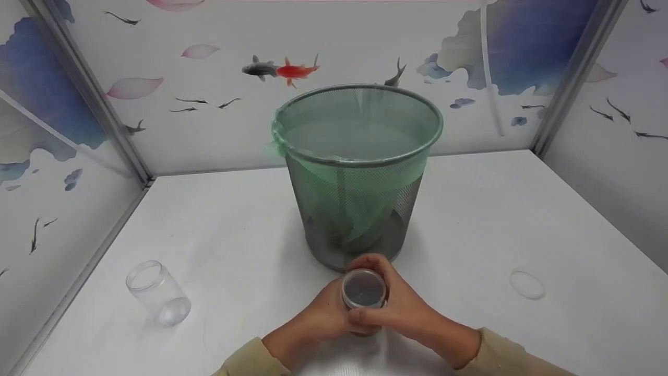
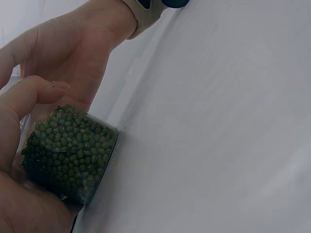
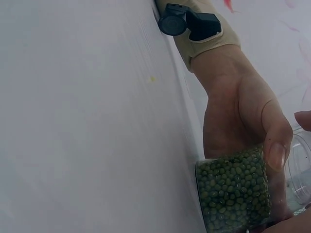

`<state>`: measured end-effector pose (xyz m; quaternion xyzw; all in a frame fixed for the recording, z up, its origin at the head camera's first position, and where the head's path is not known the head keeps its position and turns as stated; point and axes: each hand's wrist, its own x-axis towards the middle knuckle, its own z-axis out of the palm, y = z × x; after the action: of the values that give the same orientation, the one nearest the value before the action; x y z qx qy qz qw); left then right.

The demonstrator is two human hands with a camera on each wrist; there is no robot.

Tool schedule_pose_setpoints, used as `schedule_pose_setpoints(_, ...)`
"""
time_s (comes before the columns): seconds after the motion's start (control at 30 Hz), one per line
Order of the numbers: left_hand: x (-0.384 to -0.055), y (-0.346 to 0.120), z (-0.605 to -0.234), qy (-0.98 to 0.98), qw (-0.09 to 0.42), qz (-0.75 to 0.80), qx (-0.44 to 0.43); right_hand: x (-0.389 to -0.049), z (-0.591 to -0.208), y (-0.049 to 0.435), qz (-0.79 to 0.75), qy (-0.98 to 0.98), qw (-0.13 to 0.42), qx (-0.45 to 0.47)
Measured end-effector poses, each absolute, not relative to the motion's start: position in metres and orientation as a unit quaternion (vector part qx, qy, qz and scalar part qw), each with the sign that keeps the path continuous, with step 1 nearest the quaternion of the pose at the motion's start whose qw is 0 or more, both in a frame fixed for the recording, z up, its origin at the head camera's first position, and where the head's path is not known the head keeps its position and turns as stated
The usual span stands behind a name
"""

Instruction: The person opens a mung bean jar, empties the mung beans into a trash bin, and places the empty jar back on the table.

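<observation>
Left hand [image 1: 330, 309] and right hand [image 1: 404, 301], on a white table [image 1: 469, 235] near a green-lined mesh bin [image 1: 360, 193], curl round opposite sides of a jar of green beans [image 2: 70, 150], probably steadying it upright; a clear jar [image 1: 163, 295] stands well left, a round clear piece [image 1: 527, 284] lies right.

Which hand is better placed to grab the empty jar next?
Likely the left hand: it's nearer the empty jar, while the right hand also grips the bean jar and could steady it.

A clear jar [image 1: 364, 290] partly filled with green beans [image 3: 233, 191] stands upright.
</observation>
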<state>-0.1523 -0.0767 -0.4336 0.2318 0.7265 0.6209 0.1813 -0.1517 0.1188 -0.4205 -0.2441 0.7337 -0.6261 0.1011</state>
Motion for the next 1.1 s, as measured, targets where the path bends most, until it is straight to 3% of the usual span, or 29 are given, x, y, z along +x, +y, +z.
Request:
schedule_pose_setpoints(0.3, -0.1538, -0.0772, -0.4336, 0.721, 0.190, 0.630, 0.217, -0.1515, -0.4218, 0.1173, -0.645, 0.729, 0.100, -0.206)
schedule_pose_setpoints(1.1, -0.1546, -0.0782, -0.4346, 0.746, 0.176, 0.602, 0.226, -0.1517, -0.4220, 0.1177, -0.623, 0.742, 0.095, -0.227)
